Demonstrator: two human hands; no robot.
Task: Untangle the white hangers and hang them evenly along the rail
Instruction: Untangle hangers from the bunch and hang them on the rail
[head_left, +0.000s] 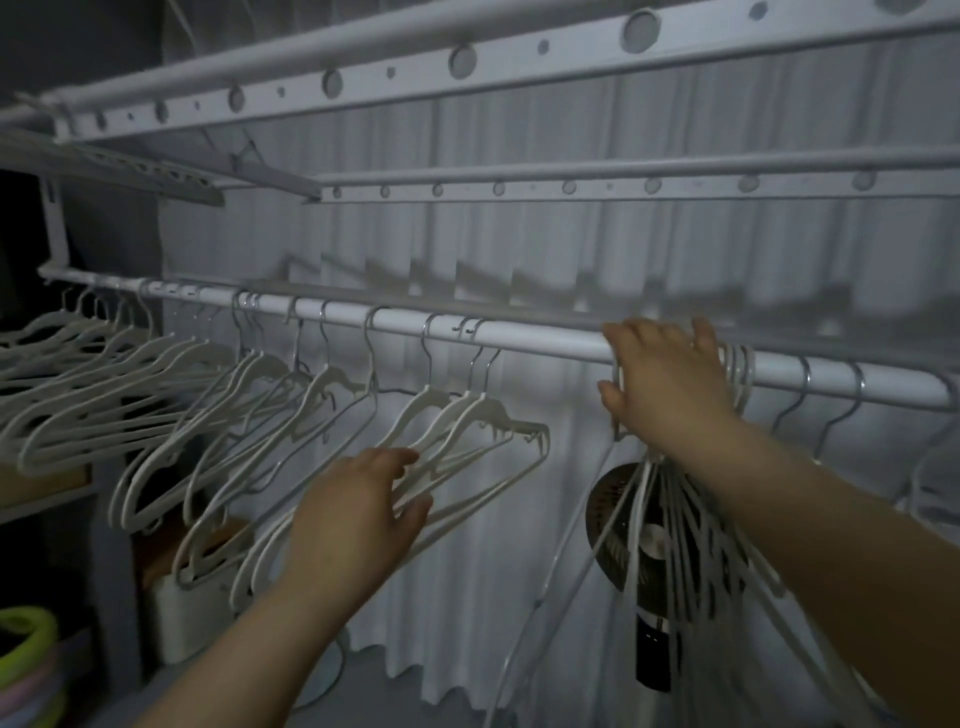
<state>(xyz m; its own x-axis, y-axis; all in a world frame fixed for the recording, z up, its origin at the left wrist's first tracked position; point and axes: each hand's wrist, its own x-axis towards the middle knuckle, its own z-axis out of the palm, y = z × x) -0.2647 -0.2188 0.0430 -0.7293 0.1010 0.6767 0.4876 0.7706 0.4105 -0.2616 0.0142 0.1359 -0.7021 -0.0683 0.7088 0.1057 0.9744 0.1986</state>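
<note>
Along the rail (545, 340), white hangers (470, 410) bunch before a pleated curtain (571, 249).

Bare rail (545, 339) gap btwn L hangers (483, 411) & R hanger bunch (736, 365), fan (609, 493) behind

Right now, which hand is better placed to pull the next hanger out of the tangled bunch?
Right. The right hand is curled over the rail and the hooks of the tangled bunch. The left hand is lower, among the spaced hangers, apart from it.
</note>
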